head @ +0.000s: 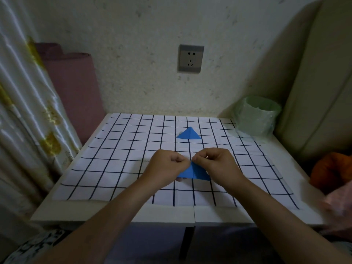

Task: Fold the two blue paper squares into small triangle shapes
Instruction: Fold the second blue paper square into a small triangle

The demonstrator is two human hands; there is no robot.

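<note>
Head view: looking down on a white tabletop (pixel 133 214) covered by a grid sheet (pixel 114 159) of dark lines on white; on the sheet, two blue paper pieces, both in triangle form. Far triangle (pixel 189 134) lying alone toward the back of the sheet, right of centre, point away from the viewer, touched by nothing. Near triangle (pixel 194 172) closer to the front edge, in line with the far one and well apart from it, its base toward the viewer, a crease down its middle; lower left corner hidden beneath a wrist. Left hand (pixel 167 167) curled, grip clamped on the near triangle's top point from the left; right hand (pixel 215 162) likewise curled, grip pinched together on the same point from the right; fingertips of both meeting at that tip. At the back right corner, a bin (pixel 256 119) lined with a pale green bag; on the wall behind, a socket (pixel 190 58); at left, a rolled pink mat (pixel 76 92) beside a shiny curtain (pixel 22 92).
</note>
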